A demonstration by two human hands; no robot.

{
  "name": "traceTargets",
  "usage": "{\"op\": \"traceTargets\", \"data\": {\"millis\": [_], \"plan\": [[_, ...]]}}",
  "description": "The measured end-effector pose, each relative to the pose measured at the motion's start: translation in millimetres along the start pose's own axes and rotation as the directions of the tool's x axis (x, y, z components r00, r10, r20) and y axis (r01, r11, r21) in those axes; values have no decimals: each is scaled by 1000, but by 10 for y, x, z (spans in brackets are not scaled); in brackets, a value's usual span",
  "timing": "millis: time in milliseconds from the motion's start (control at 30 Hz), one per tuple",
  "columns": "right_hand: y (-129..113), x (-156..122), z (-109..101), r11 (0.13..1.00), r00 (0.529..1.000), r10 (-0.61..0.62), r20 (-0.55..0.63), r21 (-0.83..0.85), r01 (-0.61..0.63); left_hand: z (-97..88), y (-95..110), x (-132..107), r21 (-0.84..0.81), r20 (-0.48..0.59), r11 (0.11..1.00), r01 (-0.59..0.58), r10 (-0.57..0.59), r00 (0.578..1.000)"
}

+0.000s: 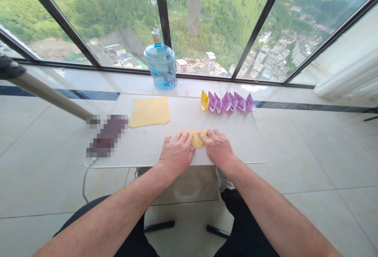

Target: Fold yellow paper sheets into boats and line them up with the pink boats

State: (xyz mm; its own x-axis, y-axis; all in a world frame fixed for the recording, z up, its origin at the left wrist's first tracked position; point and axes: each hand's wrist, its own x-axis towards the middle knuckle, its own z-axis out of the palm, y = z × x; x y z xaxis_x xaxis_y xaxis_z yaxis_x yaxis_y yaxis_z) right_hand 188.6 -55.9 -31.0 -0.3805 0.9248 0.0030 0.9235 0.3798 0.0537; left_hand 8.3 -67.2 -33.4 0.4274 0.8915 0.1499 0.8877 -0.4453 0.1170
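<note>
A small piece of folded yellow paper [197, 140] lies near the front edge of the low white table. From its left side, my left hand [178, 151] holds it, fingers along the upper folded edge and thumb by the lower edge. On the other side, my right hand [217, 146] grips the paper, its fingers bent over the upper right end. Parts of the paper are hidden beneath both hands. Farther back stands a row of folded paper boats: one yellow boat [204, 101] at the left end and several purple boats [232, 101] beside it.
A stack of yellow paper sheets [150, 111] lies at the table's back left. Left of it is a pixelated dark object [108, 135] with a cable. A blue water jug [162, 67] stands behind the white table [236, 138], by the windows. A slanted pole [53, 93] is at left.
</note>
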Motion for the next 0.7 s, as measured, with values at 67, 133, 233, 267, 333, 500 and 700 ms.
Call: {"op": "traceTargets", "data": {"millis": [67, 133, 233, 267, 333, 500, 700], "plan": [[3, -3, 9, 1000, 1000, 5, -5, -1, -5, 9, 2, -7, 11, -4, 1000, -1, 1, 1000], [9, -7, 22, 1000, 1000, 14, -15, -1, -14, 25, 8, -5, 19, -9, 1000, 6, -5, 1000], [16, -15, 47, 1000, 999, 25, -32, 8, -24, 40, 13, 5, 23, -18, 1000, 14, -13, 1000], [17, -18, 56, 1000, 999, 29, -38, 13, -29, 40, 12, 6, 26, -19, 1000, 13, -12, 1000], [17, -23, 75, 999, 998, 41, -48, 25, -40, 30, 4, 2, 36, -15, 999, 12, -11, 1000], [48, -47, 96, 994, 992, 104, -77, 44, -100, 14, -6, -30, 57, 12, 998, 36, -37, 999], [260, -112, 88, 955, 958, 271, -93, 148, -256, 73, 42, -54, 49, 77, 996, 71, -75, 994]]}}
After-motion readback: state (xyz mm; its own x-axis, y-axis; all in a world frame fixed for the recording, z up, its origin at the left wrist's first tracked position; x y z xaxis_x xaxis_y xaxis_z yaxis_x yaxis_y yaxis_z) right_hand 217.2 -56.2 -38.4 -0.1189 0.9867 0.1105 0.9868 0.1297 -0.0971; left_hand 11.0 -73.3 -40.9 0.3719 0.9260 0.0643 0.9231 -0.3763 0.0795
